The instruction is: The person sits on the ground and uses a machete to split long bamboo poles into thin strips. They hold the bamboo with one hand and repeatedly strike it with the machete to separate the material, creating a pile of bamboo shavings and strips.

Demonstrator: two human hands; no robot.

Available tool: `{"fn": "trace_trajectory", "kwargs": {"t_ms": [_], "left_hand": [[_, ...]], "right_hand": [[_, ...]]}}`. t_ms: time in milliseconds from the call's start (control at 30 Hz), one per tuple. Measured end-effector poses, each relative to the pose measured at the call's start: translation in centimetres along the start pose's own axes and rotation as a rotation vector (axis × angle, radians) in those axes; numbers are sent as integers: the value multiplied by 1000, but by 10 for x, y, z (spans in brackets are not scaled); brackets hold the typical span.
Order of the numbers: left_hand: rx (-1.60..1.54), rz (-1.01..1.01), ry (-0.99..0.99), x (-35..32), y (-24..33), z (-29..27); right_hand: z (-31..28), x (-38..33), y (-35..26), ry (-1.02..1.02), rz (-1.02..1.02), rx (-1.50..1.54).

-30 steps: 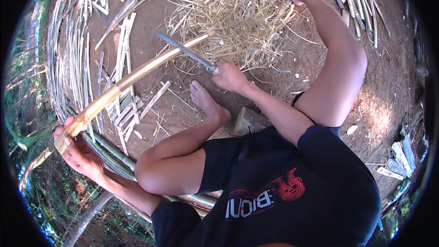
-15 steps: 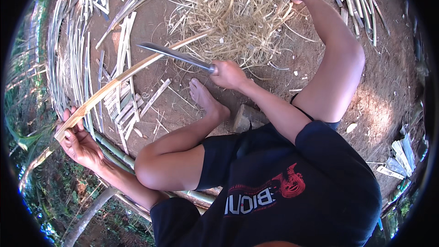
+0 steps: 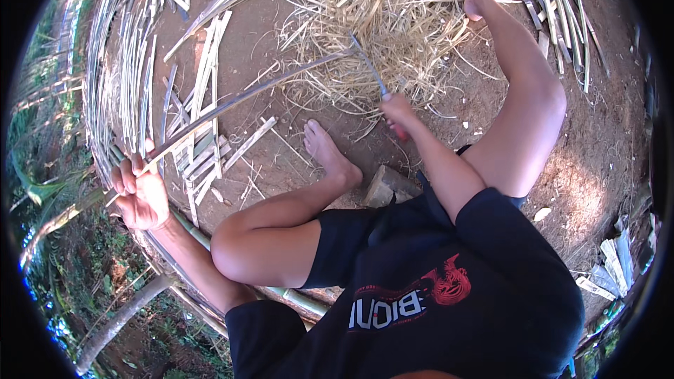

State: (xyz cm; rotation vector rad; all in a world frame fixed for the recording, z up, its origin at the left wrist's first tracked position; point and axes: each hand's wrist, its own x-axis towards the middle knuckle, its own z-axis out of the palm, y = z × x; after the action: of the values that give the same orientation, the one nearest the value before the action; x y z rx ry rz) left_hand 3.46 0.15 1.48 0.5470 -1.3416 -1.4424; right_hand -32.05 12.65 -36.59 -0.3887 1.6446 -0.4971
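Note:
My left hand (image 3: 142, 195), at the left, is closed on one end of a long bamboo strip (image 3: 239, 100). The strip slants up and away to the right, its far end over a heap of shavings (image 3: 393, 21). In my right hand (image 3: 401, 114) is a long-bladed knife (image 3: 368, 63), gripped by its red handle. Its blade points away from me, over the near edge of the shavings. The tip of the blade is close to the strip's far end; whether they touch, I cannot tell.
Split bamboo strips (image 3: 133, 77) lie in a long pile at the left, and more strips (image 3: 554, 7) at the far right. Short pieces (image 3: 207, 158) sit beyond my bent left knee. A wooden block (image 3: 388, 186) stands between my legs. Bamboo poles (image 3: 302, 300) run beneath my left leg.
The knife has moved right and now points away instead of leftward across the strip. My left hand has shifted right, and the strip has turned, showing a darker, narrower side.

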Motion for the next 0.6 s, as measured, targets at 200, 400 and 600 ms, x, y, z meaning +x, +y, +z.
{"fn": "trace_trajectory", "kwargs": {"t_ms": [200, 400, 600], "left_hand": [[-65, 18, 224, 9, -6, 32], [-234, -158, 81, 10, 4, -12], [-76, 9, 315, 3, -5, 9]], "right_hand": [[26, -53, -36, -11, -411, -106], [46, -33, -4, 79, -507, -304], [0, -23, -23, -52, -259, 4]]}}
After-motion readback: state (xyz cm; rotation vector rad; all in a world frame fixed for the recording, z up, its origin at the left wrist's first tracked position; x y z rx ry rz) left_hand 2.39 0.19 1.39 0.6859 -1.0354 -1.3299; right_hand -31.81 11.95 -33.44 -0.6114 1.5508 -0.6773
